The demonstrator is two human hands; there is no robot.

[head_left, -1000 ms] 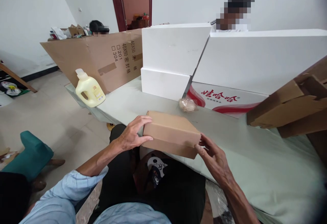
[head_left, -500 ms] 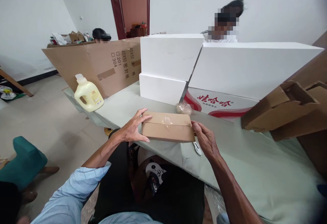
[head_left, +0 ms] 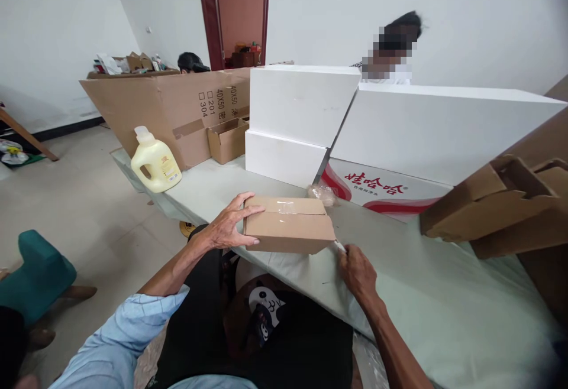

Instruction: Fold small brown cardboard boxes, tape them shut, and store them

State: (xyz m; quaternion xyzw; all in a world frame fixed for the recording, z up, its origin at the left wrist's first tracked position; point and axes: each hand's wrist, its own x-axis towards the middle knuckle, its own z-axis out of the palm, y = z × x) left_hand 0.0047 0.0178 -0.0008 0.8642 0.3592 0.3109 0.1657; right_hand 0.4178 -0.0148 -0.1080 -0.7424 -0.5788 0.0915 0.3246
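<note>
My left hand point(head_left: 228, 223) grips the left end of a small brown cardboard box point(head_left: 290, 229), fingers over the top and thumb on the near side. The box is closed, with clear tape across the seam on top. It rests by the table's near edge. Just off its right end, my right hand point(head_left: 357, 271) is closed around a small white utility knife point(head_left: 339, 247). Only the knife's front part shows, pointing at the box's lower right corner; the rest is hidden in the fist.
A pale yellow detergent jug point(head_left: 155, 161) stands at the left before a large carton point(head_left: 177, 105). A small open box point(head_left: 227, 140) is beside stacked white boxes point(head_left: 302, 105). Crumpled clear tape point(head_left: 323, 194) lies behind my box. Open brown boxes point(head_left: 488, 206) stand right. Two people are beyond.
My right hand has let go of the box's right end and picked up the utility knife from the table. A small open box has appeared beside the white boxes. My left hand stays put.
</note>
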